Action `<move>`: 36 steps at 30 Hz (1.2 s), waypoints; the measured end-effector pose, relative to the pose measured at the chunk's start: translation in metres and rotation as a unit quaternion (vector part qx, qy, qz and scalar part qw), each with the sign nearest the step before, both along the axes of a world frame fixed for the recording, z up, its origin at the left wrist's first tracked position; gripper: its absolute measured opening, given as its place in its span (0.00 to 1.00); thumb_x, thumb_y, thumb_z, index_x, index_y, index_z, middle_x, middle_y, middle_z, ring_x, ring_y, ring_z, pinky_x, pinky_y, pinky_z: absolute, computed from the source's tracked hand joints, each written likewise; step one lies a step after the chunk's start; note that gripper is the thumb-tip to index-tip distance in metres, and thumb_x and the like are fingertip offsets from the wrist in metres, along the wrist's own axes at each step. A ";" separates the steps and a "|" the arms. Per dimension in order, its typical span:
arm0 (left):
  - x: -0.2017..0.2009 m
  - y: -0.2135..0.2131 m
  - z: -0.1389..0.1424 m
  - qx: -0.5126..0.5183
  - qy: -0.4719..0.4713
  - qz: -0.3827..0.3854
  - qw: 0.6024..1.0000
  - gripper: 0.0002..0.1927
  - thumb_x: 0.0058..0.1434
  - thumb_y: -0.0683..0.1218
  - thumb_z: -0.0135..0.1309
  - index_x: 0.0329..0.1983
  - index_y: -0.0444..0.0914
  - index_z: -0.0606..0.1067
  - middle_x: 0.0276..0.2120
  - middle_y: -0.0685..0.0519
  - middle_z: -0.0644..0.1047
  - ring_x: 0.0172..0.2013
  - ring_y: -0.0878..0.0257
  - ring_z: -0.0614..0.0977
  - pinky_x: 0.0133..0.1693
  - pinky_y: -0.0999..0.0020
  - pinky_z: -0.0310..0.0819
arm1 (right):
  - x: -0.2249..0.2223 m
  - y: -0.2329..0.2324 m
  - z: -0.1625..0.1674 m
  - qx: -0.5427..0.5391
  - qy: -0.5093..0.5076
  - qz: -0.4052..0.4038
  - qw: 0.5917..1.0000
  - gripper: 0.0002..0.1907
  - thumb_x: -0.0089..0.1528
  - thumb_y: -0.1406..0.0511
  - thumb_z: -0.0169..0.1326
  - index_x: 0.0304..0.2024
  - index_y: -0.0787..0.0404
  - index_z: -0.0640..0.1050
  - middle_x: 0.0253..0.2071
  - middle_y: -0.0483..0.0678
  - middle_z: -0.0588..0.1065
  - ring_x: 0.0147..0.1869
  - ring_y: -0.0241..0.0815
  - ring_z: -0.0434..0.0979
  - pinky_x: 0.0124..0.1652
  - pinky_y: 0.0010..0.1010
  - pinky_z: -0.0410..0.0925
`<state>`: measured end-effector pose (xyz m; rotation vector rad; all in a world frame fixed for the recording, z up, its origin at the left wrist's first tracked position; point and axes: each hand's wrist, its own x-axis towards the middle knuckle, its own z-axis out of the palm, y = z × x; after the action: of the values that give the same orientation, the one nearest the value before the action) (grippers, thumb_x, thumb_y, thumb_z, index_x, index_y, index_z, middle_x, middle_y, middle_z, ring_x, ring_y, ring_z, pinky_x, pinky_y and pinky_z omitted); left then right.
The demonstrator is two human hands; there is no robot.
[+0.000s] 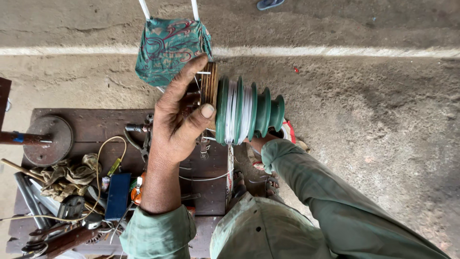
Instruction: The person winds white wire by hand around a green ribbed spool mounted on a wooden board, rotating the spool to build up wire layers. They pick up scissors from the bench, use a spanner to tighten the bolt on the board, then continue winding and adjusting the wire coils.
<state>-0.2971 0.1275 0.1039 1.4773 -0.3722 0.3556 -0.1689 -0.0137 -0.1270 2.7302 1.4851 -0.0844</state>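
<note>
Head view: left hand [175,127], fingers wrapped around the wooden end, holds a green stepped spool [249,115] of white wire above the worktop [96,124]. Right hand hidden behind spool, fingers untellable. Winding seems underway; steady turning needed.

An outdoor workshop: a tool-strewn wooden workbench [96,125] on a dirt floor [373,120].

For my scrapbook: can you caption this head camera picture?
Left hand grips a green stepped former wound with white wire above a cluttered workbench.
</note>
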 end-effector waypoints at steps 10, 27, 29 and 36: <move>0.008 0.000 -0.009 0.003 -0.019 0.016 1.000 0.31 0.73 0.47 0.60 0.76 0.39 0.65 0.72 0.49 0.68 0.57 0.66 0.78 0.59 0.67 0.79 | -0.146 -0.076 0.089 0.219 0.063 0.137 0.964 0.11 0.52 0.64 0.62 0.30 0.62 0.75 0.35 0.50 0.69 0.38 0.49 0.74 0.32 0.40 0.69; 0.000 -0.001 -0.003 0.001 -0.015 0.015 1.000 0.29 0.72 0.44 0.61 0.73 0.37 0.66 0.69 0.50 0.71 0.58 0.66 0.78 0.62 0.65 0.76 | 0.091 -0.057 0.135 0.489 0.285 -0.081 0.820 0.15 0.67 0.64 0.69 0.31 0.60 0.77 0.28 0.45 0.75 0.27 0.33 0.72 0.27 0.27 0.68; 0.001 0.000 -0.003 0.018 -0.024 0.016 0.999 0.29 0.73 0.45 0.61 0.74 0.37 0.65 0.69 0.50 0.72 0.59 0.66 0.78 0.63 0.66 0.76 | 0.060 -0.051 0.062 0.449 0.350 -0.181 0.802 0.13 0.67 0.62 0.67 0.32 0.59 0.77 0.29 0.44 0.76 0.27 0.34 0.73 0.28 0.28 0.69; 0.005 0.004 -0.010 0.023 -0.039 0.010 0.999 0.29 0.75 0.46 0.61 0.74 0.39 0.65 0.72 0.50 0.69 0.61 0.66 0.75 0.66 0.65 0.75 | -0.093 -0.054 -0.002 0.294 0.367 -0.285 0.835 0.11 0.68 0.58 0.62 0.34 0.56 0.79 0.32 0.43 0.78 0.29 0.37 0.77 0.32 0.33 0.71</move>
<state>-0.2921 0.1313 0.0938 1.5169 -0.4301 0.4245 -0.2623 -0.0672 -0.1285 3.8485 0.7258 -0.9310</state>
